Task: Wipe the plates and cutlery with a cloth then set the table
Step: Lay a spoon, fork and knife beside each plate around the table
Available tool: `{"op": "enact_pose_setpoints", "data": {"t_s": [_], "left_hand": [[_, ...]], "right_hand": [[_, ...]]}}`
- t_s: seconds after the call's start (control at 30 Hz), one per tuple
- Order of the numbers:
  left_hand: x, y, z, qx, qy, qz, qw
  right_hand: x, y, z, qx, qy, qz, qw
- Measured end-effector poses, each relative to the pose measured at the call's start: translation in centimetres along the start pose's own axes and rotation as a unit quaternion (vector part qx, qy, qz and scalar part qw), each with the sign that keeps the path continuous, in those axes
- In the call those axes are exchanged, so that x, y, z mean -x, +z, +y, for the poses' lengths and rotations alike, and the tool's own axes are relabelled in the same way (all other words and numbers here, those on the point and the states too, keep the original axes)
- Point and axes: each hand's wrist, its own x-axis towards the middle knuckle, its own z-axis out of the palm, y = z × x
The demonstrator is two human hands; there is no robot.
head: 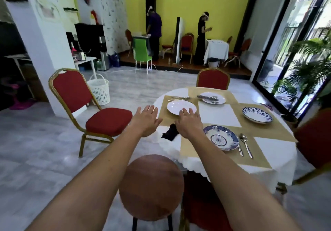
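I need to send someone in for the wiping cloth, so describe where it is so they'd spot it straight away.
Go to the round table with the white tablecloth and tan placemats. On its near left edge, beside the blue-patterned plate and just below the plain white plate, lies the cloth. It is the only dark, crumpled thing on the table; everything else there is crockery or shiny cutlery.

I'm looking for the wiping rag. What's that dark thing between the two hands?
In the head view, a crumpled dark cloth lies on the table's edge between the left hand and right hand.

No writing, label, brand or number can be read anywhere in this view.
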Motion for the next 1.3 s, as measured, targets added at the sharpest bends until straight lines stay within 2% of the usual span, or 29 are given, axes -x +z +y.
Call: {"op": "enact_pose_setpoints", "data": {"t_s": [0.1,0.3,0.53,0.67,0.83,1.07,1.3], "left_hand": [[-0.6,1.6,-3.6,-0.015,0.024,-0.013,0.999],[-7.0,2.3,-11.8,-0.008,0.069,-0.004,0.998],[-15.6,1.0,-20.7,0.024,0.113,0.017,0.993],[-20.5,1.1,-24.9,0.013,0.127,0.016,0.992],[-28.6,1.9,-27.7,0.023,0.183,0.014,0.983],[-40.7,5.3,-32.7,-0.012,0.252,-0.003,0.968],[-49.8,9.3,-29.5,0.015,0.353,-0.029,0.935]], "right_hand": [[-0.9,1.6,-3.3,-0.001,0.027,-0.023,0.999],[-8.5,2.6,-8.3,-0.038,0.101,-0.021,0.994],[-20.5,0.3,-13.7,-0.073,0.16,0.015,0.984],[-25.2,-0.4,-14.3,-0.052,0.182,0.036,0.981],[-31.1,1.1,-14.7,-0.011,0.216,0.029,0.976],[-40.0,3.7,-15.0,-0.035,0.299,0.03,0.953],[-43.2,5.3,-9.8,-0.005,0.394,-0.009,0.919]]}}
